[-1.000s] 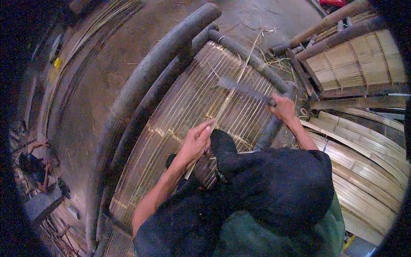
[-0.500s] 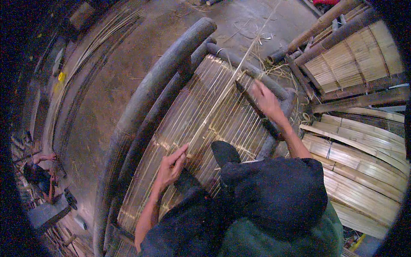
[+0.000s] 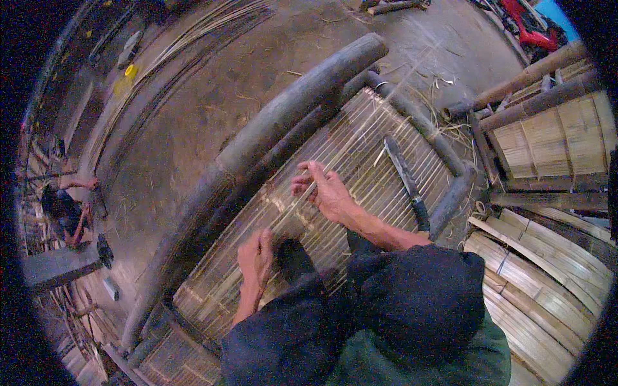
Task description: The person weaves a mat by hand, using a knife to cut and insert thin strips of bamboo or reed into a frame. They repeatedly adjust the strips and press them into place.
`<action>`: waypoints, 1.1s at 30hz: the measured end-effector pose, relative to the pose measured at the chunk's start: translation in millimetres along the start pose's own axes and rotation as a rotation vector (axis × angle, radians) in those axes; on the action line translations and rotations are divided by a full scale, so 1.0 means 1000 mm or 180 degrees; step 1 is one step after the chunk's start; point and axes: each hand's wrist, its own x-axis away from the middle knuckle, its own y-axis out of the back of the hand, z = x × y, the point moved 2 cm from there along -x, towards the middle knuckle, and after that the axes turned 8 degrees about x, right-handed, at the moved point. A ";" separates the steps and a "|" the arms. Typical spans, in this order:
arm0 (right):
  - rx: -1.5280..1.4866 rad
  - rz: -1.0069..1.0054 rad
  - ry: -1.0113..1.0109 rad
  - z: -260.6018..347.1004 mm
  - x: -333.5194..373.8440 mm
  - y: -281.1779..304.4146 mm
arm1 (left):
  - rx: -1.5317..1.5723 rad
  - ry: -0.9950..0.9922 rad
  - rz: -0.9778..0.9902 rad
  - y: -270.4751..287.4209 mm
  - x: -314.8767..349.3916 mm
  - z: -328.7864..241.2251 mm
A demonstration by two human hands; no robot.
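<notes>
My left hand (image 3: 256,254) is closed on the near end of a long, thin bamboo strip (image 3: 290,214). Further along that strip, my right hand (image 3: 327,198) has its fingers curled round it. The strip slants away to the far right, its far part smeared by motion. Both hands are over a bamboo slat bench (image 3: 257,209), on which I sit with dark-clothed legs. To the right of my right hand a long dark knife (image 3: 400,168) lies on the slats, handle toward me, with a pale sliver beside its tip.
Thick bamboo poles (image 3: 257,132) frame the bench. On the right are bundled split-bamboo panels (image 3: 547,270) and another bamboo seat (image 3: 557,138). Long strips (image 3: 174,55) lie on the floor at far left. A co-worker (image 3: 64,209) is at the left edge. Shavings (image 3: 444,83) litter the floor.
My right hand has come from beside the knife at the bench's far end, leftward and nearer, onto the strip. The whole view has shifted. The knife still lies on the slats.
</notes>
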 end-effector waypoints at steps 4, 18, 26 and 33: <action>0.0060 -0.0487 0.0399 0.032 -0.025 0.026 | 0.0267 0.0056 -0.0649 0.012 0.062 0.061; 0.0735 -0.0186 0.0198 -0.041 -0.103 0.048 | -0.0624 0.1341 -0.0621 0.091 0.186 0.190; 0.0419 -0.0067 0.0028 -0.028 -0.106 0.049 | -0.0901 0.1219 -0.0906 0.103 0.133 0.158; 0.0364 -0.0186 -0.0097 -0.029 -0.101 0.053 | -0.0820 0.1366 -0.0922 0.102 0.138 0.159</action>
